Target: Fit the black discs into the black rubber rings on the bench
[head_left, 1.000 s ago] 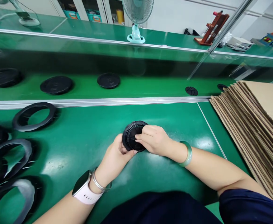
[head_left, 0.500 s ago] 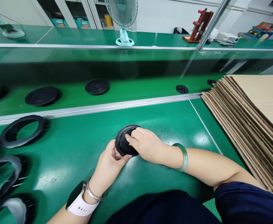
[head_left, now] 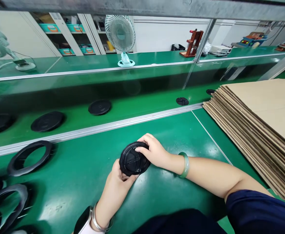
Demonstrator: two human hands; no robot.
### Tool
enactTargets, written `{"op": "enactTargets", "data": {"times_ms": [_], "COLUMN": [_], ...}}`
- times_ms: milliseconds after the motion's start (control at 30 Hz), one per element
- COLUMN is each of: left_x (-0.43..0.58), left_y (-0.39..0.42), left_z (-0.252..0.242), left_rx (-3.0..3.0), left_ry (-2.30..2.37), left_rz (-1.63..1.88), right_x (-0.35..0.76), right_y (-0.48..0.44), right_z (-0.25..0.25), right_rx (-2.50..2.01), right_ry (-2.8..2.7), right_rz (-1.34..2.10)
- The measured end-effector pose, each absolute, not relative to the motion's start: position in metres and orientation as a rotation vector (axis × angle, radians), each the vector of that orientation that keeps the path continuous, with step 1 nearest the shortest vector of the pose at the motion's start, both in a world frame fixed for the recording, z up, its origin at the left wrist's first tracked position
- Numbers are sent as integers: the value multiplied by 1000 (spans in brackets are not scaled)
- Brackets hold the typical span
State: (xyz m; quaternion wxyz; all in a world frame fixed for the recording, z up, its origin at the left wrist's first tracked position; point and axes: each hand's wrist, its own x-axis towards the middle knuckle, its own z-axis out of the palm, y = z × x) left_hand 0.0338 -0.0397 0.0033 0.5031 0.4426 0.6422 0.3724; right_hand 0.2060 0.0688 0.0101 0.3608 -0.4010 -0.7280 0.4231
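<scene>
A round black plastic cover (head_left: pixel 134 162) is held between both hands above the green bench, its ribbed face turned up toward me. My left hand (head_left: pixel 119 182) grips its lower left edge, thumb along the bottom rim and fingers partly hidden beneath. My right hand (head_left: pixel 153 151) is closed on the upper right rim, with the thumb lying on the ribbed face and the fingers over the far edge. Left of the hands, a black plastic ring (head_left: pixel 30 158) lies on the bench. Another black ring (head_left: pixel 22 198) lies nearer, among several overlapping ones.
Beyond a metal rail (head_left: pixel 88 131), a green belt (head_left: pixel 137 112) carries black discs, among them one disc (head_left: pixel 99 107) and a smaller ribbed disc (head_left: pixel 182 101). Stacked flat cardboard (head_left: pixel 249 130) fills the right side. A fan (head_left: pixel 123 35) stands on the far bench, and a metal beam (head_left: pixel 142 9) crosses overhead.
My right hand has shifted from the middle of the cover to its upper right rim, uncovering more of the ribbed face. The camera view has tilted up.
</scene>
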Motion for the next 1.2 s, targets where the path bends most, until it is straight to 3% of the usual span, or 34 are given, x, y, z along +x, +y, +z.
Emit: {"op": "enactTargets", "data": {"times_ms": [200, 433, 733, 867, 933, 1000, 1200], "left_x": [34, 38, 44, -5, -47, -91, -126], "left_y": [-38, -36, -37, -26, -18, -10, -3], "left_z": [0, 6, 6, 37, 58, 74, 72], "left_rx": [1097, 1025, 1057, 1393, 1618, 1570, 1393], "left_ry": [1516, 1428, 1322, 1876, 2384, 2611, 2830], "left_rz": [902, 964, 1085, 1076, 827, 712, 248], "right_x": [203, 214, 213, 220, 223, 224, 219], "right_y": [72, 78, 81, 98, 109, 116, 117], "right_z": [7, 12, 7, -1, -5, -8, -5], "right_rx": [-1116, -850, -980, -941, -875, -797, -654], "right_ry": [-1785, -1797, -1773, -1308, -1084, -930, -814], "right_rz": [1115, 1693, 1720, 1993, 2136, 2231, 2277]}}
